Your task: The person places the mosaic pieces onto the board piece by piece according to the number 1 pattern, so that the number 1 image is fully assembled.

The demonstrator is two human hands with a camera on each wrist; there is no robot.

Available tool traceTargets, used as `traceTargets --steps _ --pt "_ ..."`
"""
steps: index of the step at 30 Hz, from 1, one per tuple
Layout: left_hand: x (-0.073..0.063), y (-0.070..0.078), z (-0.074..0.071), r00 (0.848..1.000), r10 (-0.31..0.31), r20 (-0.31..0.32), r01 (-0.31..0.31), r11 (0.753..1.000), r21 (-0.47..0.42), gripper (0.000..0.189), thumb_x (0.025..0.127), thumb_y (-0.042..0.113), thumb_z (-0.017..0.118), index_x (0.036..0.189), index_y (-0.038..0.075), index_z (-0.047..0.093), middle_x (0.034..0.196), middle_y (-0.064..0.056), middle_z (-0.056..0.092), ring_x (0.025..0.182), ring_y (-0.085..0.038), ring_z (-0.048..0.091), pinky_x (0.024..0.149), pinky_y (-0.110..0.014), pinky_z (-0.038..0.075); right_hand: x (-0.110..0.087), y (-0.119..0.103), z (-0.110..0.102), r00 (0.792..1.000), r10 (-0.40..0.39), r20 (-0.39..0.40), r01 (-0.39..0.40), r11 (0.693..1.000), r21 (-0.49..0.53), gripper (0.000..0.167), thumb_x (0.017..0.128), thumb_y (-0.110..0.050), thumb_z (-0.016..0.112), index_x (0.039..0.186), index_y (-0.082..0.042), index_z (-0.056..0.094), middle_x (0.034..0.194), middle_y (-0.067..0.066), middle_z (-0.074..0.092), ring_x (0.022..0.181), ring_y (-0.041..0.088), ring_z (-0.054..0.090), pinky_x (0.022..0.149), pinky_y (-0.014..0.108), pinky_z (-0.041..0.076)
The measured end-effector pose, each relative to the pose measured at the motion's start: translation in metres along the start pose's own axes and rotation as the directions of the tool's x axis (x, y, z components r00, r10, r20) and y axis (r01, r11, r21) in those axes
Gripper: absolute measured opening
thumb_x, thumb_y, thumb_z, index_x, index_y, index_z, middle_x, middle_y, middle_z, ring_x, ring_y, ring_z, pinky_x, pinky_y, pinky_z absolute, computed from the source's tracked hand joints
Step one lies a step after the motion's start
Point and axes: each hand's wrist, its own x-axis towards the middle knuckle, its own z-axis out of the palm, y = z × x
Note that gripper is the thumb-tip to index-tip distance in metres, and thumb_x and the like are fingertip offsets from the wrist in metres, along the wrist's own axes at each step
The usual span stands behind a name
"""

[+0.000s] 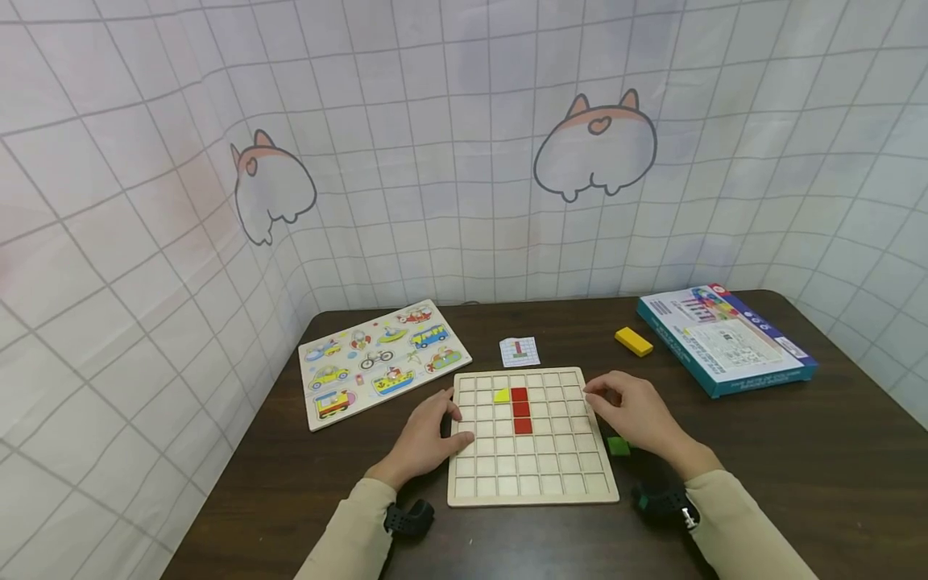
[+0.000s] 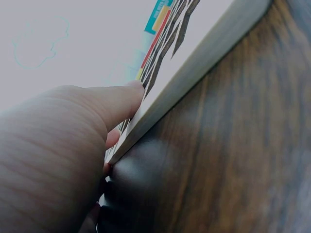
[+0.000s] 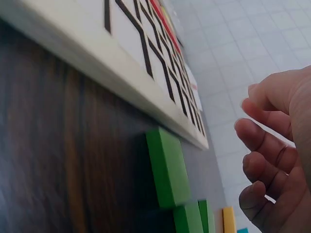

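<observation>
A pale wooden grid board (image 1: pixel 538 486) lies on the dark table. Three red squares (image 1: pixel 520 408) form a column in its grid, and a small yellow piece (image 1: pixel 502 395) sits left of the top one. My left hand (image 1: pixel 419 441) rests along the board's left edge, the thumb (image 2: pixel 124 99) on the rim and other fingertips by the side. Over the upper right edge hovers my right hand (image 1: pixel 638 411), fingers loosely bent and thumb close to the index finger, with nothing visible between them. Green blocks (image 3: pixel 167 167) lie beside the board, below that hand.
A small card (image 1: pixel 519 352) with a printed figure lies behind the board. To the left is a vehicle picture puzzle (image 1: pixel 367 379). A yellow block (image 1: pixel 634 341) and a flat game box (image 1: pixel 732 342) are at the back right. A gridded curtain (image 1: pixel 449 161) encloses the table.
</observation>
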Motion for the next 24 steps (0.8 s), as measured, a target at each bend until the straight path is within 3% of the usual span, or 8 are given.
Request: traceTargets --steps 13,20,24 --pt "0.001 0.001 0.0 1.0 -0.013 -0.001 0.013 1.0 0.005 0.028 0.087 0.036 0.074 0.097 0.019 0.053 0.155 -0.008 0.035 0.146 -0.03 0.026 0.115 -0.052 0.025 -0.002 0.028 -0.021 0.996 0.061 -0.065 -0.065 0.995 -0.069 0.013 0.091 -0.014 0.068 0.103 -0.008 0.071 0.095 0.007 0.067 0.072 0.018 0.05 0.062 0.03 0.043" --pt "0.002 -0.001 0.001 1.0 -0.004 -0.002 0.004 1.0 0.008 0.029 0.087 0.038 0.073 0.097 0.019 0.054 0.155 -0.009 0.035 0.145 -0.031 0.026 0.115 -0.053 0.025 -0.004 0.041 -0.027 0.987 0.16 0.017 -0.156 0.977 -0.142 0.021 0.091 -0.022 0.068 0.105 -0.006 0.071 0.101 0.012 0.066 0.082 0.024 0.055 0.074 0.044 0.05" --pt "0.002 -0.003 0.001 1.0 -0.003 0.002 0.003 1.0 0.005 0.028 0.088 0.038 0.073 0.097 0.019 0.053 0.155 -0.009 0.035 0.145 -0.031 0.026 0.115 -0.053 0.025 -0.007 0.046 -0.03 0.979 0.199 0.041 -0.189 0.966 -0.179 0.029 0.091 -0.029 0.069 0.106 -0.004 0.071 0.098 0.012 0.065 0.082 0.024 0.055 0.074 0.045 0.05"
